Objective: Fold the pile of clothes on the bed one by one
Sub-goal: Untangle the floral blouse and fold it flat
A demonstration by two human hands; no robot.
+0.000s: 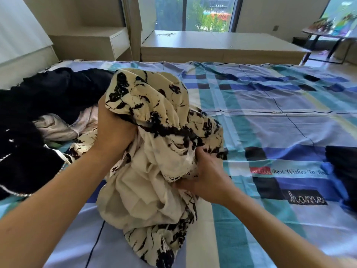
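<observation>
A cream garment with black blotchy print (160, 136) is bunched up above the bed, its lower part trailing onto the sheet. My left hand (114, 126) grips its upper left side, with the fingers hidden in the cloth. My right hand (202, 176) holds a lower fold at the right, fingers curled into the fabric. To the left lies the pile of clothes (42, 109), mostly black with a pale pink piece showing. The bed (270, 113) has a blue, teal and white checked sheet.
A dark folded garment with blue trim (342, 171) lies at the bed's right edge. Beyond the bed stand a low wooden bench (222, 47) under the window and a bedside shelf (108, 41). A dark table (328, 33) stands at the far right.
</observation>
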